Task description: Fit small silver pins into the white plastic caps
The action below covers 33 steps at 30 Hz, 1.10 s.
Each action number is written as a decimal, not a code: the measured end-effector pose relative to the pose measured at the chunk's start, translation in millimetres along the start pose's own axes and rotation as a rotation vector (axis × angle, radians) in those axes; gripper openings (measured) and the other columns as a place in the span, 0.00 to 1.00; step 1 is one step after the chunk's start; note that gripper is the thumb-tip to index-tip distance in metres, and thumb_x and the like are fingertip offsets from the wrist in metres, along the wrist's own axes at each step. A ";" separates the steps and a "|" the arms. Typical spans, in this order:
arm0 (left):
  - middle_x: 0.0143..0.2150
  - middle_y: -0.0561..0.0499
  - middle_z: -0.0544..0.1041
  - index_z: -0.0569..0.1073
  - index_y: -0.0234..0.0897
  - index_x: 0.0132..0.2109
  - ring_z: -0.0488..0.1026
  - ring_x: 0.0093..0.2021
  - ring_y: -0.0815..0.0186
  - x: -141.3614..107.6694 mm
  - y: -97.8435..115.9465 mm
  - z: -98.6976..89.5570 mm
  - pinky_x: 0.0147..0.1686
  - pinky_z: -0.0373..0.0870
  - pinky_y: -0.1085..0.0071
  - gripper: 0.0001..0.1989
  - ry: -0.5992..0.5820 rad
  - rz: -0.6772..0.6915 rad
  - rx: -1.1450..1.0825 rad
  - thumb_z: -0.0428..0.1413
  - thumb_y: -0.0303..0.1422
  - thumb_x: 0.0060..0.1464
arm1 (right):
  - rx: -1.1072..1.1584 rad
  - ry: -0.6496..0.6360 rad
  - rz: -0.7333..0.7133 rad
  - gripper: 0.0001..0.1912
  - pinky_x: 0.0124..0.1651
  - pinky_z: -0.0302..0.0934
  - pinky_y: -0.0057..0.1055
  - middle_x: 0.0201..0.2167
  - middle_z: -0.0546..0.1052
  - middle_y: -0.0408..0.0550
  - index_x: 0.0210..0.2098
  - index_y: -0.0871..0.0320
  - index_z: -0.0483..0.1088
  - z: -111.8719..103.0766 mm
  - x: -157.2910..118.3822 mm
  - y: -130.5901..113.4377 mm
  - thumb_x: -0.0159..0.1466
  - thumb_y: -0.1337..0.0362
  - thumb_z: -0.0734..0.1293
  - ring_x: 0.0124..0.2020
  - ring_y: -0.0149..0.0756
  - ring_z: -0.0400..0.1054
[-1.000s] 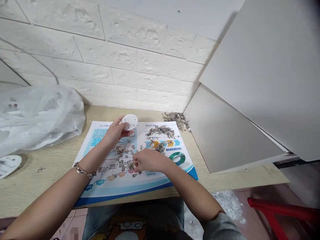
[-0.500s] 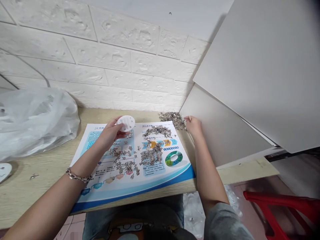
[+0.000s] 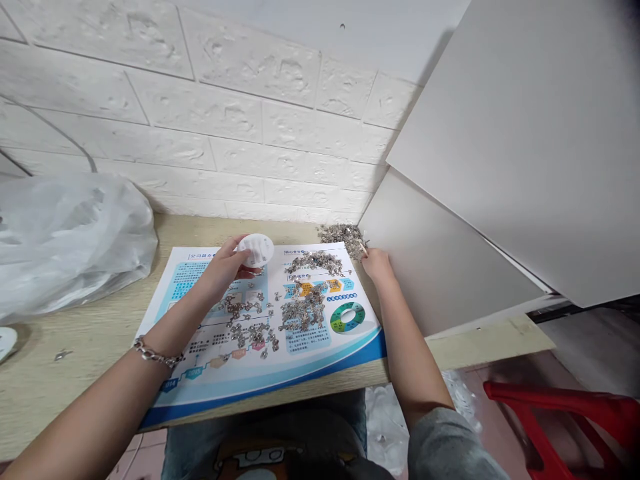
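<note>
My left hand grips a white round disc between thumb and fingers, above the far part of a printed sheet. Faint grey marks show on the disc's face. At the back right corner, my right hand is closed, fingertips together at the edge of a pile of small silvery metal pieces. Whatever lies between those fingertips is too small to make out. More loose metal pieces are scattered in clusters over the sheet, between the hands and nearer to me.
A translucent plastic bag bulges on the left of the wooden table. Part of another white disc shows at the left edge. Grey panels lean at the right, and a red stool stands below. A white brick-patterned wall is behind.
My right hand has moved slightly left and down, closer along the metal pile. My left hand, with the disc, has shifted a little to the right, and the disc's face has turned slightly.
</note>
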<state>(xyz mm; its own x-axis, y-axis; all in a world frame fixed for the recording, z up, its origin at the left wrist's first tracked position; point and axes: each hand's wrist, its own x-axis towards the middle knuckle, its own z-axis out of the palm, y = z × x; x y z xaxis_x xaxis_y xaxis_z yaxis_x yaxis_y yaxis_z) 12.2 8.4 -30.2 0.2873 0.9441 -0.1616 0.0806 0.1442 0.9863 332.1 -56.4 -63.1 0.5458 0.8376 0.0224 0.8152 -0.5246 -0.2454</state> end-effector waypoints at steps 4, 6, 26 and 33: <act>0.37 0.45 0.72 0.62 0.40 0.55 0.73 0.27 0.66 1.2 -1.5 -0.6 0.24 0.69 0.74 0.23 -0.009 -0.005 0.058 0.51 0.32 0.50 | -0.050 -0.046 -0.009 0.15 0.34 0.54 0.27 0.37 0.74 0.58 0.37 0.63 0.71 -1.0 -2.6 4.3 0.59 0.67 0.56 0.36 0.39 0.67; 0.39 0.44 0.72 0.61 0.40 0.55 0.73 0.27 0.66 2.2 -3.3 -0.8 0.24 0.70 0.74 0.23 -0.025 0.005 0.080 0.51 0.32 0.50 | -0.071 -0.076 -0.014 0.14 0.35 0.55 0.27 0.37 0.74 0.58 0.37 0.63 0.71 -1.6 -4.0 7.2 0.58 0.67 0.57 0.36 0.40 0.67; 0.50 0.45 0.68 0.67 0.37 0.44 0.71 0.42 0.63 16.1 -9.7 -9.7 0.37 0.73 0.73 0.15 0.293 0.158 -0.491 0.49 0.25 0.47 | 0.037 0.064 -0.110 0.15 0.34 0.54 0.28 0.36 0.74 0.52 0.41 0.56 0.70 0.8 -13.3 -27.8 0.60 0.58 0.57 0.35 0.37 0.66; 0.49 0.47 0.69 0.68 0.37 0.44 0.69 0.46 0.63 17.7 -11.5 -10.2 0.31 0.71 0.80 0.15 0.312 0.143 -0.461 0.50 0.24 0.46 | 0.168 -0.059 -0.568 0.16 0.36 0.55 0.25 0.40 0.72 0.46 0.46 0.50 0.68 14.9 -39.3 -77.6 0.63 0.61 0.54 0.37 0.33 0.65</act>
<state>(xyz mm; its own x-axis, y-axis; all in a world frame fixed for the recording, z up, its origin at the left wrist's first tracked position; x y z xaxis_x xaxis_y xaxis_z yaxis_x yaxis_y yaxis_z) 6.6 26.5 -44.1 -0.0366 0.9964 -0.0768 -0.3832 0.0570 0.9219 244.5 -46.4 -59.4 0.0177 0.9896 0.1427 0.9319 0.0354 -0.3610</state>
